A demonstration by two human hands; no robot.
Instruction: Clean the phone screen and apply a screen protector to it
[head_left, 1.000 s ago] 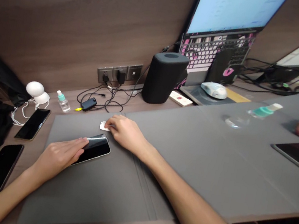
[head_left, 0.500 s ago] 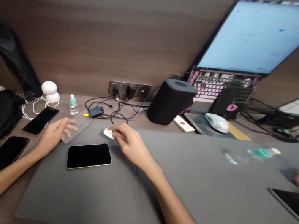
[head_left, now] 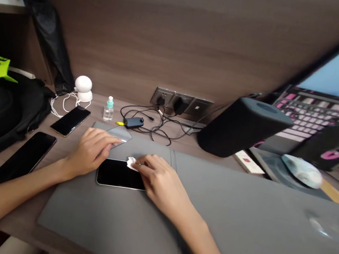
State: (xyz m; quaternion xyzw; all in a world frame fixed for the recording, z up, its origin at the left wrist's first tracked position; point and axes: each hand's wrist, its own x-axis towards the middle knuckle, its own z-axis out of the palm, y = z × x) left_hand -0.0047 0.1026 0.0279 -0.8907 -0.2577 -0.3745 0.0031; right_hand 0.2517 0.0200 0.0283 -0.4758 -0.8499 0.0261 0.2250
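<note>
A black-screened smartphone (head_left: 121, 175) lies face up on the grey desk mat (head_left: 126, 224). My right hand (head_left: 162, 182) pinches a crumpled white tissue (head_left: 131, 163) over the phone's far edge and covers the phone's right end. At the phone's left end is my left hand (head_left: 91, 150), its fingers loosely bent and reaching right, with the thumb close to the phone. Just behind those fingers lies a clear thin sheet (head_left: 124, 135), partly covered by the hand. I cannot tell whether the left fingertips touch it.
Two more phones (head_left: 24, 158) lie at the left beside a black bag (head_left: 1, 115). Behind stand a small spray bottle (head_left: 108, 109), a white round-headed device (head_left: 83, 88), tangled cables (head_left: 162, 132) and a black speaker (head_left: 241, 128). A mouse (head_left: 302, 171) and laptop (head_left: 332, 116) are right.
My right hand has brought the tissue from the mat behind the phone onto the phone. My left hand has come off the clear sheet to the phone's left end. The view has turned left.
</note>
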